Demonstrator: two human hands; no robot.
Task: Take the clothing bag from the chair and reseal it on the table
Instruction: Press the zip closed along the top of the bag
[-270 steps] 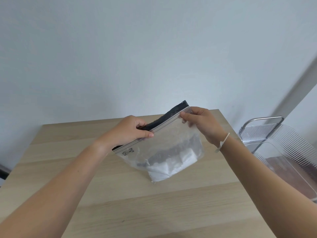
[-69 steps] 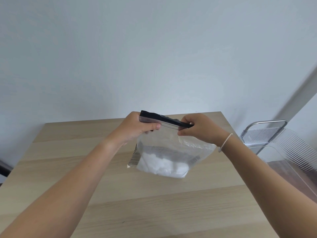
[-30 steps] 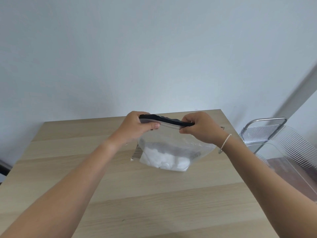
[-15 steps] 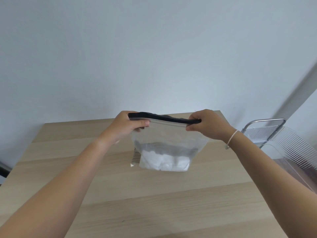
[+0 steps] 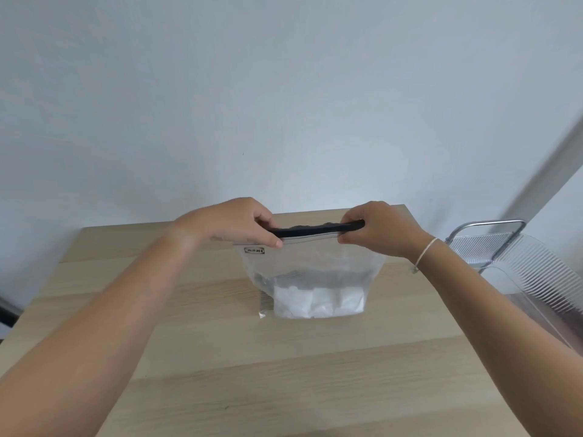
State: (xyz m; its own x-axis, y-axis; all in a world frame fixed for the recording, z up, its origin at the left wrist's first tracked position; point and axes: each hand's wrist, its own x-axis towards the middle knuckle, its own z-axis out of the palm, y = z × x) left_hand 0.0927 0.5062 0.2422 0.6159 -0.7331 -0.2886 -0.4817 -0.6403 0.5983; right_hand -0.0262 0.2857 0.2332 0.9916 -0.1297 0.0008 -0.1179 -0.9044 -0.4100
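While the bag (image 5: 310,272) stands on the table (image 5: 284,373), each hand's grip pinches its black strip (image 5: 315,231).

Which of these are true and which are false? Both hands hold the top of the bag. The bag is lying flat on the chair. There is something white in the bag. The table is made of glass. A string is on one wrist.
1. Both hands hold the top of the bag. True: the left hand and right hand pinch the ends of the dark strip on the bag.
2. The bag lies flat on the chair. False: it stands upright on the table.
3. Something white is in the bag. True: folded white cloth.
4. The table is glass. False: it is light wood.
5. A string is on one wrist. True: a white string on the right wrist.
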